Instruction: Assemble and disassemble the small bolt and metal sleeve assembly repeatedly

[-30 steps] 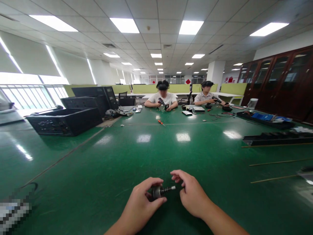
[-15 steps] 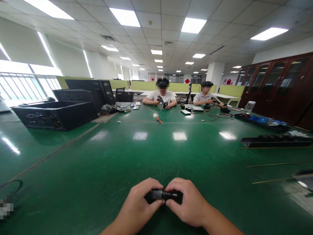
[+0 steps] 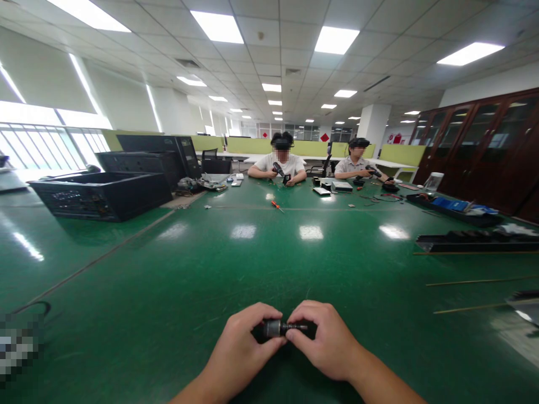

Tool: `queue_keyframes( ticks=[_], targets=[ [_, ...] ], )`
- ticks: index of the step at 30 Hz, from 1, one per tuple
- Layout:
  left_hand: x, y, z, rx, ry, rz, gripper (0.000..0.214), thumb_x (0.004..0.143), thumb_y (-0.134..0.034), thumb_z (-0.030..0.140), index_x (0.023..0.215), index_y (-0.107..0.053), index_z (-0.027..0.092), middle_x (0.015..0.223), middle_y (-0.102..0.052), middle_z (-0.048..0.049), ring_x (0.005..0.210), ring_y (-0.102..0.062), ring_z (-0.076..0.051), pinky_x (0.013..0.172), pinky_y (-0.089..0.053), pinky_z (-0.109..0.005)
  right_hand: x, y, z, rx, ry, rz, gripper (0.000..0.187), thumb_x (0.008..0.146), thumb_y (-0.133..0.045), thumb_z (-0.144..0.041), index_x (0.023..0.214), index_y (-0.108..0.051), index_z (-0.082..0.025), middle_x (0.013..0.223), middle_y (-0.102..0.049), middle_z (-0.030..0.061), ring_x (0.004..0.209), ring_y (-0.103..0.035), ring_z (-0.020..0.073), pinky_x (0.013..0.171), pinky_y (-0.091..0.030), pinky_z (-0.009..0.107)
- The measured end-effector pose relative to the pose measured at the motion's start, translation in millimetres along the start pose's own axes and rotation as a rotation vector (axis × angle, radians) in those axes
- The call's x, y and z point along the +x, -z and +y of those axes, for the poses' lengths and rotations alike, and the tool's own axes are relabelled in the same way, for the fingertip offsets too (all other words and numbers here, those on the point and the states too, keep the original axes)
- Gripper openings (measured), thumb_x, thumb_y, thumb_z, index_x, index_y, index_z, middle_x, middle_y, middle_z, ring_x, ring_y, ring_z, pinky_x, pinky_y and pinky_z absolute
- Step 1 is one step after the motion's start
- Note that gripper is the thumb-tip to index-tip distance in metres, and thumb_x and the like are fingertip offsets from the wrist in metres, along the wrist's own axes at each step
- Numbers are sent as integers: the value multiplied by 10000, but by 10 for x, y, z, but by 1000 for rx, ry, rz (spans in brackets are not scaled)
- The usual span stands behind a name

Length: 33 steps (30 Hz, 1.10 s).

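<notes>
Low in the centre of the head view, a dark cylindrical part with a thin shaft [image 3: 274, 328] lies level between my hands, its grey metal body to the left and its narrow, stepped shaft to the right. My left hand [image 3: 240, 342] is closed around the body, thumb below and fingers above. With thumb and forefinger, my right hand [image 3: 326, 339] pinches the shaft close to where it meets the body. The shaft's tip shows inside the curl of the right hand. Whether the part is a small motor I cannot tell. Both hands are just above the green table [image 3: 236, 275].
Dark computer cases [image 3: 101, 196] stand at the left. A red-handled screwdriver [image 3: 277, 206] lies further back. Two co-workers [image 3: 281, 163] sit across the table, holding tools. Black trays [image 3: 455, 209] and thin rods [image 3: 471, 308] lie to the right.
My right thumb and forefinger have closed in on the shaft beside the body. My left hand keeps its hold on the body. The whole view has shifted slightly.
</notes>
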<state>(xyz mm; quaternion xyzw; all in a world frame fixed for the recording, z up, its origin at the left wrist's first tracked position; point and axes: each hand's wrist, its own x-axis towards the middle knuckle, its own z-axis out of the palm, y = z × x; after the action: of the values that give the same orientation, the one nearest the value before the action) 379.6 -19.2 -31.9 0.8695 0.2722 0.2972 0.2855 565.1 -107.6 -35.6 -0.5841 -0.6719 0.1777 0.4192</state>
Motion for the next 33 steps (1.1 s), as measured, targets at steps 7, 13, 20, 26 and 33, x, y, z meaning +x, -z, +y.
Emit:
queue_keyframes(
  ticks=[7, 13, 20, 26, 33],
  targets=[
    [8, -3, 16, -8, 8, 4, 189, 743, -770, 189, 911, -694, 231, 857, -727, 10, 793, -676, -171, 737, -513, -269, -10, -11, 15, 3, 2, 3, 27, 816, -680, -216, 813, -706, -208, 788, -692, 2, 738, -624, 153, 699, -433, 260],
    [-3, 13, 8, -4, -6, 24, 186, 744, -758, 175, 909, -692, 229, 844, -725, 7, 776, -676, -170, 721, -515, -265, -5, 5, 18, 0, -11, 6, 34, 815, -681, -218, 816, -713, -207, 783, -694, 6, 735, -628, 156, 705, -440, 264],
    [2, 15, 8, -1, -18, 37, 192, 745, -756, 175, 919, -693, 230, 867, -730, 2, 799, -680, -176, 738, -523, -270, 4, 18, -5, -2, -7, 9, 45, 816, -674, -219, 825, -717, -209, 786, -698, 10, 740, -636, 160, 706, -451, 267],
    [-4, 14, -7, 3, -11, 33, 203, 742, -755, 160, 922, -694, 233, 856, -724, 7, 784, -670, -169, 729, -514, -267, 2, 20, 4, -10, -14, 12, 43, 813, -681, -230, 823, -717, -210, 785, -698, 12, 742, -636, 164, 706, -452, 269],
    [-8, 10, -20, -5, -11, 41, 213, 736, -756, 152, 920, -694, 239, 861, -722, 17, 795, -671, -165, 737, -515, -264, -4, 22, -3, -10, -11, 12, 40, 816, -680, -218, 819, -718, -209, 781, -696, 10, 739, -636, 161, 707, -447, 265]
  ],
)
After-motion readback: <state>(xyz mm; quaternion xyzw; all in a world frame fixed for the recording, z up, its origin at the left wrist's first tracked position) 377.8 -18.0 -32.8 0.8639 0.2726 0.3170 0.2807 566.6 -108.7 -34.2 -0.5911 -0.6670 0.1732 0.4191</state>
